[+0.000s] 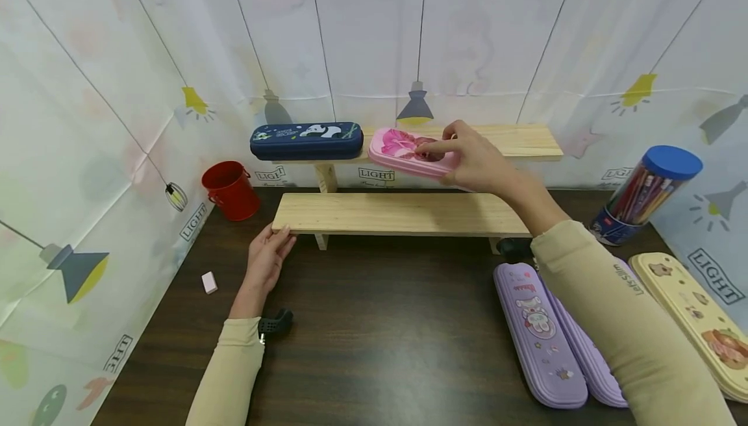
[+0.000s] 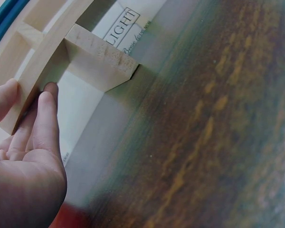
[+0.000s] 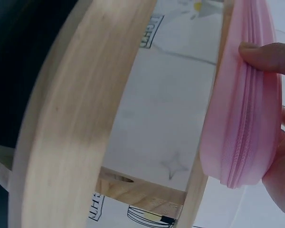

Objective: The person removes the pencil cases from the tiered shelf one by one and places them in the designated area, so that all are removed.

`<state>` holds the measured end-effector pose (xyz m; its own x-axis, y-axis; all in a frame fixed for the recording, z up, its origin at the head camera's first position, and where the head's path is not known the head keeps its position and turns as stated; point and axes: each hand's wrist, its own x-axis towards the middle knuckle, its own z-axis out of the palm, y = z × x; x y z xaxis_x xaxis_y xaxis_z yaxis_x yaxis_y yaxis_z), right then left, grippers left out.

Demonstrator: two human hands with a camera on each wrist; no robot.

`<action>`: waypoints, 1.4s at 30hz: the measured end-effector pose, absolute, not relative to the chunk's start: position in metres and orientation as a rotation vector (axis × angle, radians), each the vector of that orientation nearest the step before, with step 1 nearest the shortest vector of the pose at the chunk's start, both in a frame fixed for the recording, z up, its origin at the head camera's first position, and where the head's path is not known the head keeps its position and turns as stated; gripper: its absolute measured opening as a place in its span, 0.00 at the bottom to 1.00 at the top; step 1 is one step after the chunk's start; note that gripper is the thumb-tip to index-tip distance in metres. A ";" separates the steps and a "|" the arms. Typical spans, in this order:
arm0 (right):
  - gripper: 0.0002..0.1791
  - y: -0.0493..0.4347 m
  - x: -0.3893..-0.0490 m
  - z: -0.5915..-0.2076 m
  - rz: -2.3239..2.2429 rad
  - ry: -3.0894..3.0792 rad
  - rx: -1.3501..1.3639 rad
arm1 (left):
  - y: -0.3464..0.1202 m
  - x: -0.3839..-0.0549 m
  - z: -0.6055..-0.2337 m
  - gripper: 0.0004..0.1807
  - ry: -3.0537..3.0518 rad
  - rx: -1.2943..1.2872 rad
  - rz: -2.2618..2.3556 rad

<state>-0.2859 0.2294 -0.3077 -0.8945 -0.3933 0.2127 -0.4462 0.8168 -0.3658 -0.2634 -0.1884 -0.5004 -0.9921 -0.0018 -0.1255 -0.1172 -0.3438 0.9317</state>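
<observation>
My right hand [image 1: 476, 156] grips a pink pencil case [image 1: 403, 150] at its right end, over the upper board [image 1: 520, 140] of a two-tier wooden shelf. In the right wrist view the thumb presses near the zipper of the pink case [image 3: 242, 118]. Left of it, a dark blue panda pencil case [image 1: 306, 141] lies on the upper board. My left hand [image 1: 267, 260] pinches the left front corner of the lower board [image 1: 397, 213]. The left wrist view shows that hand [image 2: 28, 166] with its thumb above and fingers under the board's end [image 2: 42, 61].
A red bucket [image 1: 230, 190] and a white eraser [image 1: 209, 282] are at the left. On the right stand a blue-lidded pencil jar [image 1: 648, 192], purple pencil cases [image 1: 540, 335] and a cream one [image 1: 695, 315], partly behind my right sleeve. A patterned curtain backs the dark table [image 1: 374, 341].
</observation>
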 end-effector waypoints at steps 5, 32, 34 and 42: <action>0.33 0.229 -0.273 -0.315 0.715 -2.854 0.634 | -0.188 -0.262 -0.500 0.32 1.738 -0.175 2.527; 0.37 0.241 -0.194 -0.373 0.788 -2.766 0.521 | -0.187 -0.264 -0.500 0.33 1.718 -0.204 2.522; 0.38 0.240 -0.187 -0.376 0.817 -2.759 0.522 | -0.187 -0.263 -0.499 0.33 1.723 -0.203 2.520; 0.40 0.237 -0.160 -0.388 0.912 -2.758 0.464 | -0.187 -0.262 -0.498 0.34 1.725 -0.188 2.514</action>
